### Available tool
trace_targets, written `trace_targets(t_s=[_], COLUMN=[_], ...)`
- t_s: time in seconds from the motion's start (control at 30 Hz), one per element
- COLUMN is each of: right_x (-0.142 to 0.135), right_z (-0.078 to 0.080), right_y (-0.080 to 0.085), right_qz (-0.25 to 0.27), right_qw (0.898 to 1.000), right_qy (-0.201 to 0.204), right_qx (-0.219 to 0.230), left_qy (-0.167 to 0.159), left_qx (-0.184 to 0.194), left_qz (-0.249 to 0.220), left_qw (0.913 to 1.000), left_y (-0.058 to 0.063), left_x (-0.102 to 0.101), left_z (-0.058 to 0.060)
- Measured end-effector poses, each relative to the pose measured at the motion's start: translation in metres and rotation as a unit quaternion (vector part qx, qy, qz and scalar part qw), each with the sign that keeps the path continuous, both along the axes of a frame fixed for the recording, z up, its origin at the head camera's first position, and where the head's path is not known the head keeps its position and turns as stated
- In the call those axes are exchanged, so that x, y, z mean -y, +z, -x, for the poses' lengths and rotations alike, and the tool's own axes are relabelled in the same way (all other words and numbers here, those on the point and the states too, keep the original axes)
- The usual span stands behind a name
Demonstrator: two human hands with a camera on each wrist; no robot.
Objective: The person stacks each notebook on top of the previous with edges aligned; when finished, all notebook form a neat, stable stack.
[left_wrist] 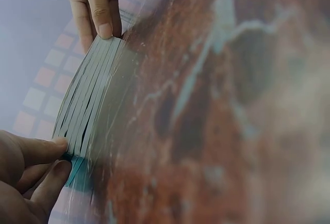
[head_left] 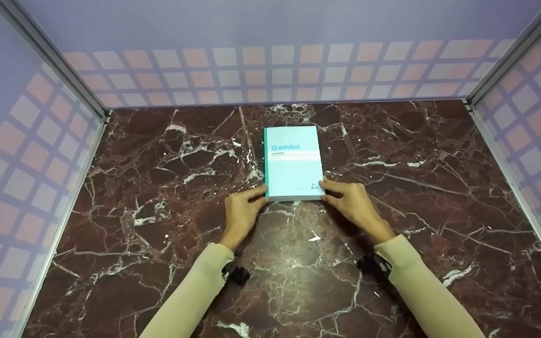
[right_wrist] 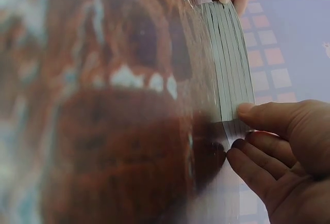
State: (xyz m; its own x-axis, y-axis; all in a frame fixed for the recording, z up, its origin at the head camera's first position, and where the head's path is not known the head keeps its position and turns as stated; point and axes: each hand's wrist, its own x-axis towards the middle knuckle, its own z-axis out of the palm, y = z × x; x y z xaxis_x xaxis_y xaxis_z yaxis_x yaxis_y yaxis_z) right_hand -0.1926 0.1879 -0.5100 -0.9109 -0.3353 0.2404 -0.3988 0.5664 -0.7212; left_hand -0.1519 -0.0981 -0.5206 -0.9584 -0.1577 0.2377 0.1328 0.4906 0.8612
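Note:
A stack of several notebooks (head_left: pixel 294 162) with pale blue covers and a teal spine sits on the marbled table, the top cover reading "Gambit". At its near left corner, my left hand (head_left: pixel 243 211) holds the stack with thumb and fingers, close by the teal spine strip (left_wrist: pixel 76 170). Opposite it, my right hand (head_left: pixel 354 202) grips the near right corner. In the right wrist view the right thumb (right_wrist: pixel 258 113) lies against the page edges (right_wrist: pixel 229 64), while the other fingers are at the side. The notebooks' edges line up closely.
The dark red marbled tabletop (head_left: pixel 167 225) has a glossy surface. Lilac panels with pink and white squares (head_left: pixel 280 70) enclose it at the back and both sides, joined by grey metal corner posts (head_left: pixel 59 61). Each wrist carries a small black camera (head_left: pixel 237 274).

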Motion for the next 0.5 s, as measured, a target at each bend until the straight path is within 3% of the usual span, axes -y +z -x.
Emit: trace_targets(t_s=[0.23,0.37,0.5], right_x=[-0.003,-0.005,-0.012], right_z=[0.002,0.001,0.003], right_y=[0.0,0.003,0.008], right_qz=[-0.002,-0.026,-0.033], right_qw=[1.0,1.0,0.999], right_qy=[0.008,0.006,0.019], right_qx=[-0.004,0.006,0.008], left_qy=[-0.008,-0.011,-0.036], left_qx=[-0.013,-0.018,-0.04], left_qz=[-0.002,0.021,0.045], left_qw=[0.9999,0.9996,0.9976], left_y=[-0.001,0.001,0.006], left_x=[0.0,0.001,0.004], left_z=[0.0,-0.001,-0.001])
